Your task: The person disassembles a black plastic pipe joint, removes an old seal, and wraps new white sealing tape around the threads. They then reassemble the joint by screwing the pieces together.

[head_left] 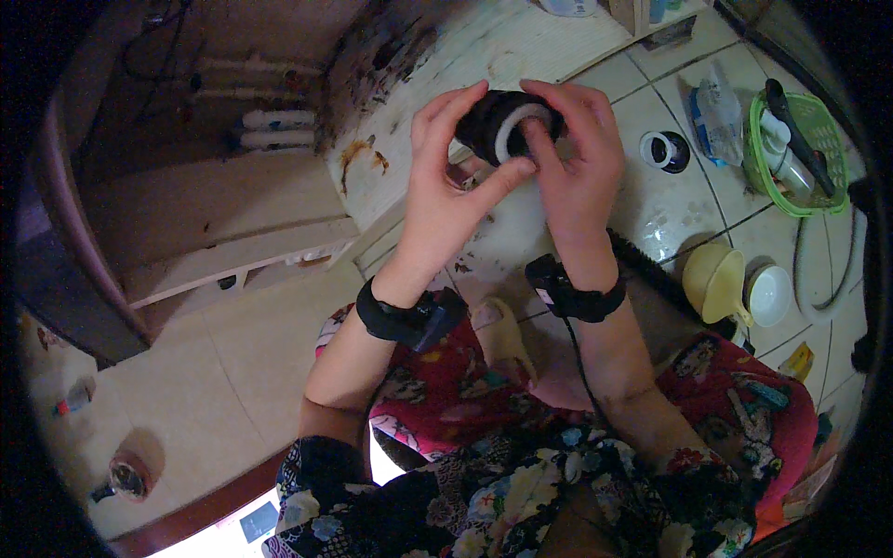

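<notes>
Over a tiled floor (674, 209), beside a wooden cabinet (242, 195), a person (521, 493) worked with both hands raised. To the right stood a green basket (834, 139), with a yellow scoop (712, 279) nearer the person. The left hand (446, 163) had its grip curled around the left side of a round black part (481, 123); the right hand (588, 153) gripped the other side, so the part was between them, apart from the floor. A pale ring (506, 135) edged its mouth, and a right-hand digit (540, 144) was at or just inside it; which was hard to see. Doing this well seemed to call for a steady left grip, light, even pressure around the ring, and the mouth turned upward into view. A slip could have dropped the part onto hard tile.
</notes>
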`<state>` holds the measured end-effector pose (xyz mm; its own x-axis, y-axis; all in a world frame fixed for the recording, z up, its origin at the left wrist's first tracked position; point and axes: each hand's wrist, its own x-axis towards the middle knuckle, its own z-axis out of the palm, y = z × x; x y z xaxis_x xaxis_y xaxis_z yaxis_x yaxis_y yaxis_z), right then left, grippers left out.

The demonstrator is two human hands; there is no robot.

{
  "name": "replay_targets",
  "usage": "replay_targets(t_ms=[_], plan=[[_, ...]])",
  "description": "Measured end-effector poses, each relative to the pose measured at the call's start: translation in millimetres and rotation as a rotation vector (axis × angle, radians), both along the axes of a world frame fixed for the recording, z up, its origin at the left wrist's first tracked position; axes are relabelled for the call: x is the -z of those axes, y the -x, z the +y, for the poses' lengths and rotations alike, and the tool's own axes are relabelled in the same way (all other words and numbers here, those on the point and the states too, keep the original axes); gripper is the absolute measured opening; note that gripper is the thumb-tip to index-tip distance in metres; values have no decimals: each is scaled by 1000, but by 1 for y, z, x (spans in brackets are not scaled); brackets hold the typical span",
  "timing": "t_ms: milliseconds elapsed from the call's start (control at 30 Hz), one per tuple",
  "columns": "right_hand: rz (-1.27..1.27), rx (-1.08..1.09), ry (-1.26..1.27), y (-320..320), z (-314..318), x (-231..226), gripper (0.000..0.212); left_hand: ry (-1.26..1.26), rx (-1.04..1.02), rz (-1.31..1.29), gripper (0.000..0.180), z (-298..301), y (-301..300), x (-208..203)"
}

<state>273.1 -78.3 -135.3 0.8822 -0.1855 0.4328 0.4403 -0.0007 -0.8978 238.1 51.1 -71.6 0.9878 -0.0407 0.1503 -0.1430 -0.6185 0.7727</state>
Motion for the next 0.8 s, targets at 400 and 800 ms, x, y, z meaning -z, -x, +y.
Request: replay_targets(t_ms=[400,800], plan=[[556,-566,-944,-3,-19,16,25,4,-55,62,75,14,-4,2],[387,-301,-350,-11,-10,30,37,494,301,447,73,41,-13,-16]])
